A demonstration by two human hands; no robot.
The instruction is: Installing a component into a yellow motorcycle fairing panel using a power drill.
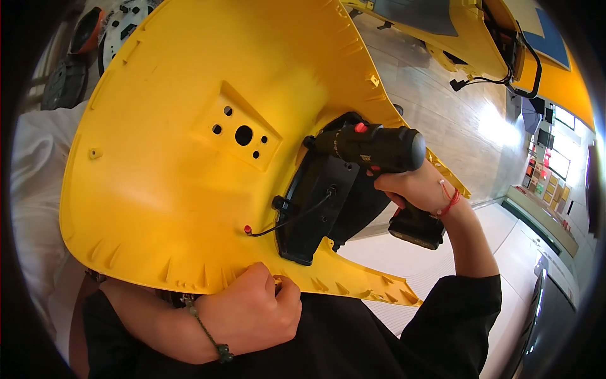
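Observation:
A large curved yellow plastic panel lies in front of me with its ribbed inner side up. My left hand is closed on its near rim, fingers curled over the edge. My right hand grips a black cordless drill by its handle. The drill points left, its nose at the upper left edge of a black plastic housing set in the panel's right side. Whether the bit touches a screw is hidden. From the housing runs a thin black cable ending in a red-tipped connector.
Another yellow body part with dangling black wires stands at the upper right. White cloth or sheeting lies at the left, below black parts. Far right are stacked boxes and a dark glossy object.

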